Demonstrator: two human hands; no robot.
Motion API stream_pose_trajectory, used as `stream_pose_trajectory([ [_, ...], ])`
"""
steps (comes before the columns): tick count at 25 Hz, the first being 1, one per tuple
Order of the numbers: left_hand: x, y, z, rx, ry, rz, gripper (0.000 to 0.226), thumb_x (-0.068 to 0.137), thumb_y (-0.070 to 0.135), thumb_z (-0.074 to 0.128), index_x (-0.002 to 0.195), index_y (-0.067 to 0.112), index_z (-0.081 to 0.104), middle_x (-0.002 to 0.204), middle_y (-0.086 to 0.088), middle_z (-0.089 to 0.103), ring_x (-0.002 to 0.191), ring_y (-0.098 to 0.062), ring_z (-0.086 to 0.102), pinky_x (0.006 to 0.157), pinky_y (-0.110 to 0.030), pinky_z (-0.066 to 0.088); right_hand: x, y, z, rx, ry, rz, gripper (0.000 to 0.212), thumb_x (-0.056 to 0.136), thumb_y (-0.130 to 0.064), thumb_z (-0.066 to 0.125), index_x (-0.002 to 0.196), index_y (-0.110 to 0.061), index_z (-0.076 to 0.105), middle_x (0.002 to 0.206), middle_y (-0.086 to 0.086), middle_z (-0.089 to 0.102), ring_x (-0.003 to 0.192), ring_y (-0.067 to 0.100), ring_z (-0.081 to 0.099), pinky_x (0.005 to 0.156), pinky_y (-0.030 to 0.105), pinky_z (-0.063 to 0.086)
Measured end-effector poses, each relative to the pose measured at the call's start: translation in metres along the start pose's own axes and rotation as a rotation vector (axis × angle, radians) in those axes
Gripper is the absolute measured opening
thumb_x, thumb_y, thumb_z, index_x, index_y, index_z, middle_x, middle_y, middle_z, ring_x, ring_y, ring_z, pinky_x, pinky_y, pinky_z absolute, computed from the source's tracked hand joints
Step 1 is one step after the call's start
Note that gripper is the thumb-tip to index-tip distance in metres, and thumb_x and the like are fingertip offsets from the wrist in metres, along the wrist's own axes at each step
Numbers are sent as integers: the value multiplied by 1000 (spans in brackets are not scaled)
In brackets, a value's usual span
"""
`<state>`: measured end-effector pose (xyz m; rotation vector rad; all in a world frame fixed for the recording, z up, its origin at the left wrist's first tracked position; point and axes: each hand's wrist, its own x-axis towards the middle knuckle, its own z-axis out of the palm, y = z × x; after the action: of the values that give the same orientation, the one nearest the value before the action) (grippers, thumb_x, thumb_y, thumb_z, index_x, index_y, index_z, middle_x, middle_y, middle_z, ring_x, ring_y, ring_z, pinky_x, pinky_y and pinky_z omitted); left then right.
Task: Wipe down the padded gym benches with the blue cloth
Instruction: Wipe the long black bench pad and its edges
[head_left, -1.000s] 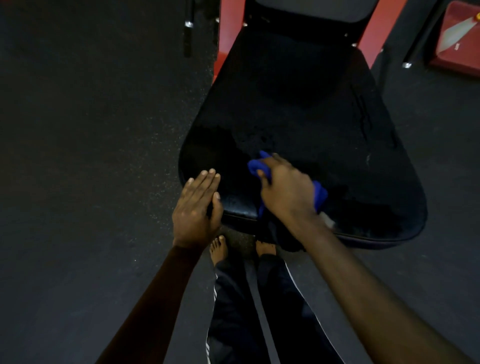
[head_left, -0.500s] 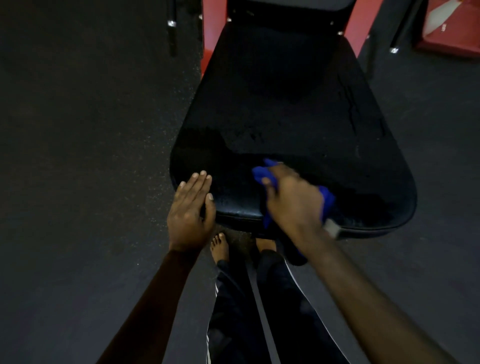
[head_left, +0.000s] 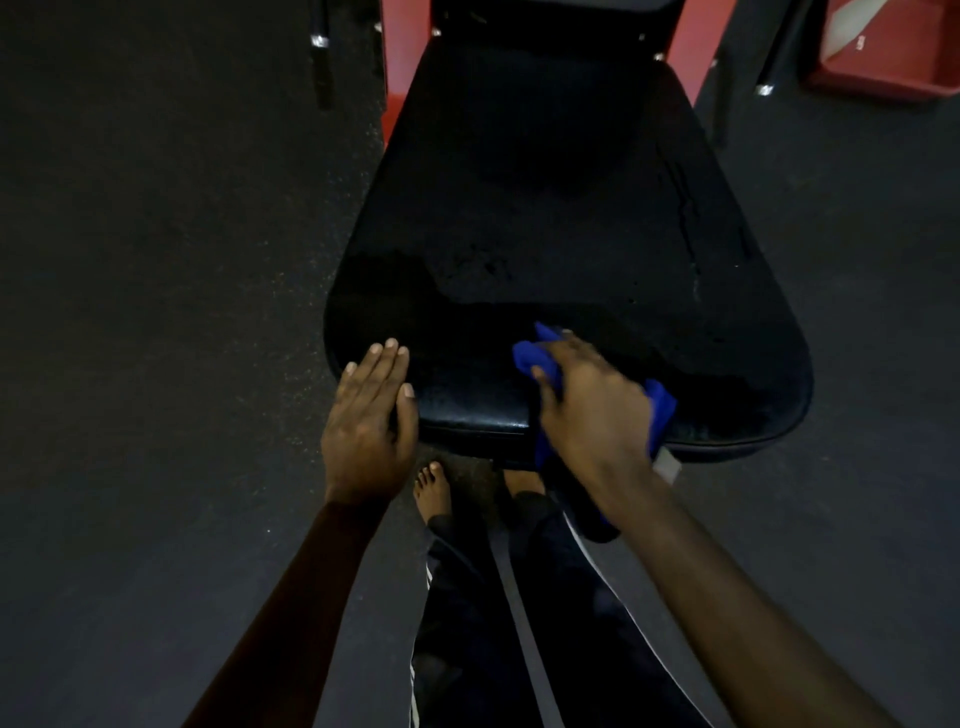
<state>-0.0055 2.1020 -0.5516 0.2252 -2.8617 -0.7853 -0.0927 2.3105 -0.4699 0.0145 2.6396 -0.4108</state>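
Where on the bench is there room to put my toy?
The bench pad is bare from the red frame down to the hands, and at its near right corner beside the blue cloth. The near edge is crowded: left hand flat, right hand gripping cloth.

Your left hand (head_left: 366, 421) lies flat, fingers straight and together, on the near left corner of the black padded surface (head_left: 545, 208). Your right hand (head_left: 592, 410) grips the blue cloth (head_left: 532, 356), bunched under the palm at the surface's near edge. Cloth shows past the fingertips and at the hand's right side; one end hangs below the edge. Near strip of the surface looks darker, glossy. Scuff marks toward its right. Bare foot (head_left: 431, 488) and dark striped trousers (head_left: 467, 623) on dark floor (head_left: 156, 260). Red frame (head_left: 696, 47) at top.
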Motion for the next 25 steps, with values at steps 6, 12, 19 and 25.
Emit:
stream_pose_trajectory([
  [6, 1, -3, -2, -23, -37, -24, 43, 106, 20, 37, 140, -1, 55, 147, -13, 52, 142, -21, 43, 121, -43, 29, -1, -65, 30, -4, -122, -301, 48, 101, -25, 53, 148, -33, 44, 161, -3, 34, 142, 21, 41, 102, 36, 45],
  [12, 0, 1, -3, -38, 3, -29, 39, 103, 16, 47, 138, 0, 56, 145, -12, 54, 140, -23, 46, 120, -46, 32, 11, 88, -38, -43, 16, 178, 45, 99, -36, 54, 143, -41, 47, 139, 5, 61, 115, 37, 63, 90, 45, 51],
  [19, 0, 4, 0, -65, 16, -51, 40, 103, 18, 47, 137, 2, 57, 145, -9, 52, 141, -20, 44, 122, -40, 28, 22, 3, 3, -35, 54, 95, 42, 97, -29, 55, 139, -31, 53, 133, 3, 63, 111, 31, 65, 84, 36, 50],
  [25, 1, 2, 0, -34, 1, -50, 39, 103, 18, 48, 137, 2, 58, 144, -10, 55, 140, -21, 45, 121, -42, 30, 20, 0, 0, -3, -52, -141, 48, 100, -30, 53, 146, -41, 45, 151, -7, 48, 122, 27, 60, 95, 38, 49],
])
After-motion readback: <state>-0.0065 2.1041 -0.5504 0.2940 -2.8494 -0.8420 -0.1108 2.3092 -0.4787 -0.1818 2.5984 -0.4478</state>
